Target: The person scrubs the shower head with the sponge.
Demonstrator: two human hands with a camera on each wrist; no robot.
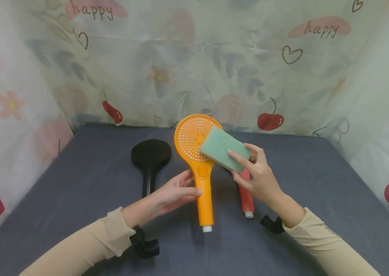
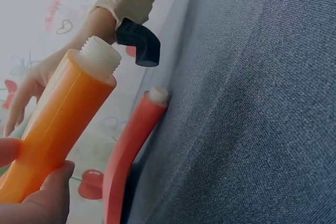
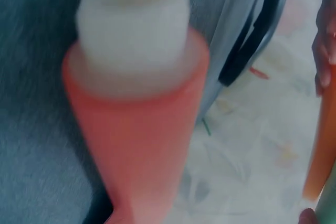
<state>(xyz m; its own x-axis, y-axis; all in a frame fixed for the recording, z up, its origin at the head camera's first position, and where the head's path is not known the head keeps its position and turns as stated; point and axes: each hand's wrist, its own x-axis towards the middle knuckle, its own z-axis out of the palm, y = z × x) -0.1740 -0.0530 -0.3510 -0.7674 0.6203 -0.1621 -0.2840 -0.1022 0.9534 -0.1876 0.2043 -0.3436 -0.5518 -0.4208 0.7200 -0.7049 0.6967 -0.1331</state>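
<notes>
An orange shower head (image 1: 205, 199) stands raised above the table, its perforated face toward me and its white threaded end (image 2: 100, 56) pointing down. My left hand (image 1: 175, 191) holds it by the handle, thumb and fingers on either side. In my right hand (image 1: 261, 176) is a light green sponge (image 1: 223, 147), gripped between thumb and fingers. The sponge lies over the lower right part of the shower head's face. Part of that face is hidden behind it.
A black shower head (image 1: 151, 153) lies on the left of the dark grey table (image 1: 94, 184). To the right, a red shower head (image 1: 247, 197) is partly covered by my right hand and the sponge. Patterned cloth (image 1: 194, 69) hangs behind and at both sides.
</notes>
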